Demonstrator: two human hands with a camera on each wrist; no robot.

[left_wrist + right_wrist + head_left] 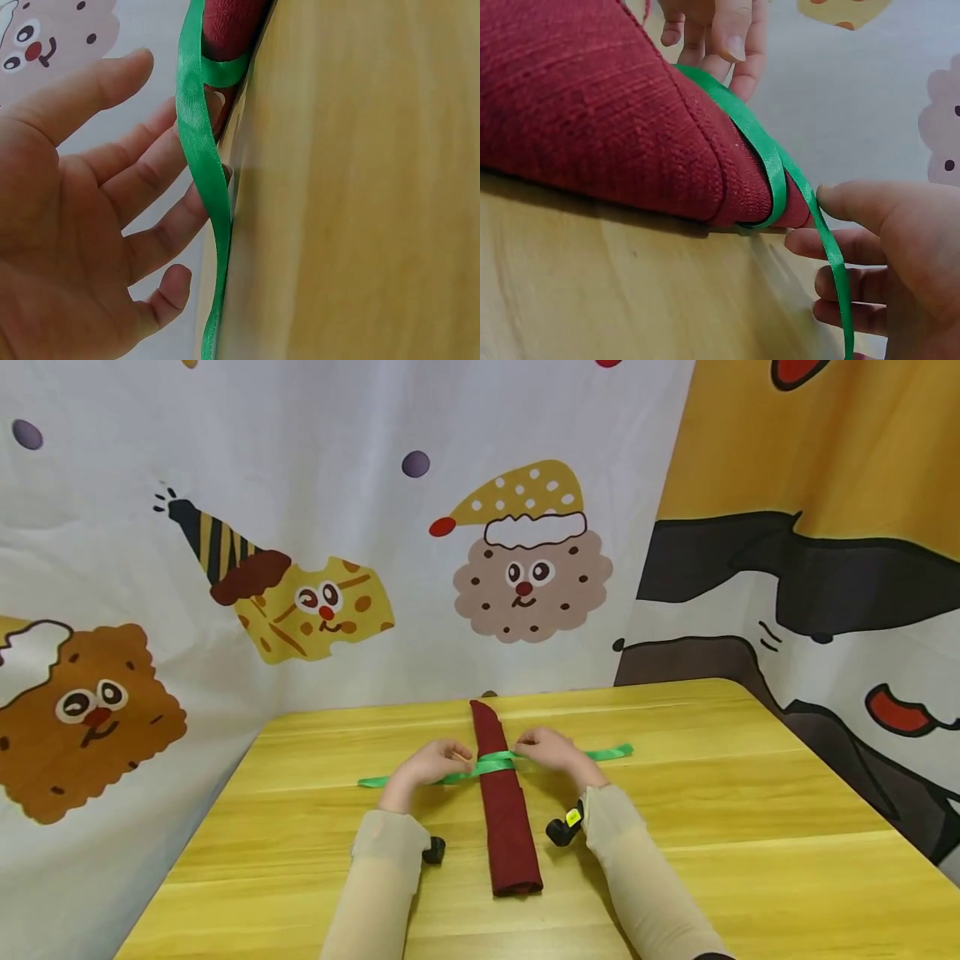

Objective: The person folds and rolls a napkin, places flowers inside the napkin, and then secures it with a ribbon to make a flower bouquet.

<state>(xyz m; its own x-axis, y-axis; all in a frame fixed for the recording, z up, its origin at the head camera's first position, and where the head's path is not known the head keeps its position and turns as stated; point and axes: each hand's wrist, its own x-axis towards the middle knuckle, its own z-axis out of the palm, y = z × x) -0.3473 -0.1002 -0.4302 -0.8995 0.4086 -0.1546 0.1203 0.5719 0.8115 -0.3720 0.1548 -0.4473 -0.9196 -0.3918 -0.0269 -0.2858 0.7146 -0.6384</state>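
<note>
A dark red cloth roll (508,827) lies lengthwise on the table. Green ribbon (495,763) wraps around it, with one tail out to each side. Left of the roll, my left hand (433,763) has its thumb apart from the fingers. In the left wrist view the left ribbon tail (196,127) crosses its fingertips. My right hand (551,749) is on the other side, thumb and forefinger spread a little. The right ribbon tail (832,251) runs across its fingers in the right wrist view, with the thumb tip beside it. What the rolled cloth contains is hidden.
The wood-grain table (750,793) extends around the roll on both sides. A printed curtain (337,410) with cartoon biscuits hangs behind its back edge. Small black devices (562,831) sit at both wrists, near the roll.
</note>
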